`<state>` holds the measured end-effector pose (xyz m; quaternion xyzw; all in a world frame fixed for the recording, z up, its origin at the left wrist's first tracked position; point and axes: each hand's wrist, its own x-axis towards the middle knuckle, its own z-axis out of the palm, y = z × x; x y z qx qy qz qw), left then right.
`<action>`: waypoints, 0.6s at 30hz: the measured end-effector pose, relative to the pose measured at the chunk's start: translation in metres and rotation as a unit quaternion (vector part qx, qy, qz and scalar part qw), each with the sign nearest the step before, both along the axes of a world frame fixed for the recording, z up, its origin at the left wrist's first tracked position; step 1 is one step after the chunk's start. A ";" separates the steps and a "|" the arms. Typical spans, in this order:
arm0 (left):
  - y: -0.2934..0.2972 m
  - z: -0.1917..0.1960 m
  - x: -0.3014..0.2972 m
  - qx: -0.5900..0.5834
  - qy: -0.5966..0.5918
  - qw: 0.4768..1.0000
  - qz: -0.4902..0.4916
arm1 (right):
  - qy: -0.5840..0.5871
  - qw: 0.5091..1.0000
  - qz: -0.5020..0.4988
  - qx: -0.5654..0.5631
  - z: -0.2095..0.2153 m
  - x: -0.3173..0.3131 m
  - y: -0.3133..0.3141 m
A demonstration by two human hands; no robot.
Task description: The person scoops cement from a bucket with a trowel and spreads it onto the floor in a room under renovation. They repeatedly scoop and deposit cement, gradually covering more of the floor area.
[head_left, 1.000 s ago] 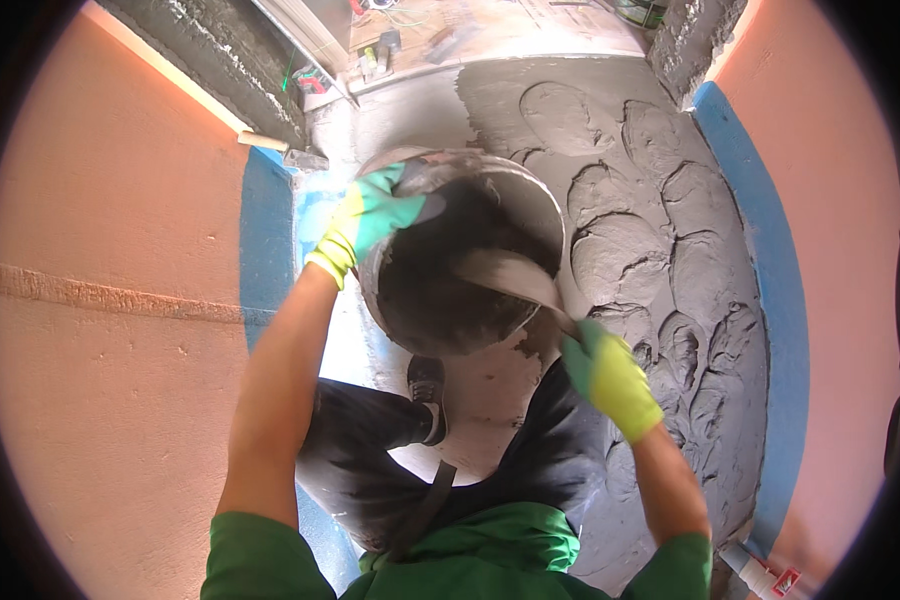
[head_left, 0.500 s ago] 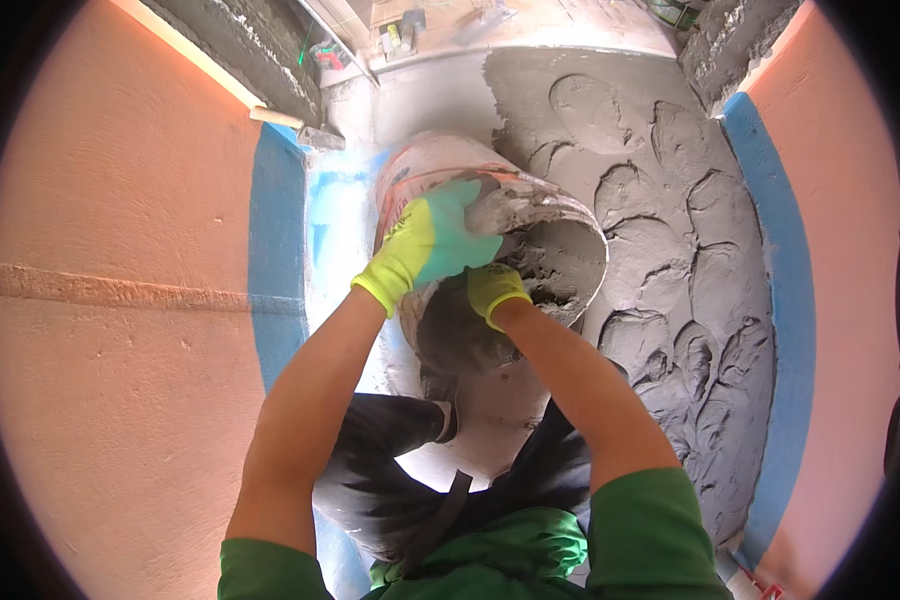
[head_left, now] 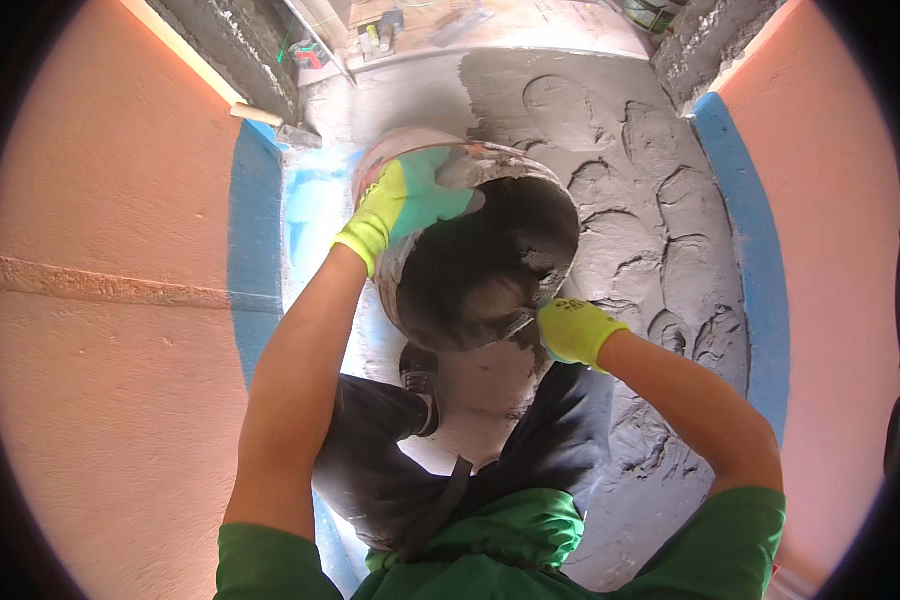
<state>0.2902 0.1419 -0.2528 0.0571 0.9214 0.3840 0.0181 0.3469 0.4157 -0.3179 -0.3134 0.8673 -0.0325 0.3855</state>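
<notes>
A large bucket (head_left: 400, 285) lies tilted before me, mouth toward me and to the right, its dark inner wall smeared with grey mortar. My left hand (head_left: 418, 203), in a yellow and teal glove, grips its upper left rim, thumb stretched over the edge. At the lower right of the mouth, my right hand (head_left: 580, 332) is closed in a similar glove. A narrow, mortar-coated blade edge, apparently a trowel (head_left: 515, 323), reaches from it into the mouth; the handle is hidden by the fingers.
Wet grey mortar (head_left: 610, 235) covers the floor at the right in ridged dabs. Orange walls with blue lower bands (head_left: 255, 230) stand on both sides. A wooden-handled hammer (head_left: 275, 125) rests by the left wall corner. Small tools (head_left: 378, 38) lie on boards beyond. My shoe (head_left: 418, 375) is beside the bucket.
My right hand has come out of the bucket's mouth toward me and to the right. The bucket's mouth has turned more toward me, with my left hand still on its rim.
</notes>
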 end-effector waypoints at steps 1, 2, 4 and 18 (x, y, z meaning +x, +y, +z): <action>0.001 0.000 -0.004 0.007 -0.019 1.000 0.008 | -0.005 1.000 -0.003 0.014 0.008 0.001 0.010; 0.003 -0.001 -0.007 0.013 -0.039 0.999 0.016 | 0.019 1.000 -0.013 0.005 0.017 0.004 0.020; 0.003 -0.002 -0.016 0.033 0.009 0.999 0.011 | 0.072 0.997 -0.036 -0.015 0.037 0.006 0.040; -0.077 -0.046 -0.056 0.213 0.036 0.976 0.035 | 0.309 0.607 -0.721 -0.126 0.202 0.210 0.253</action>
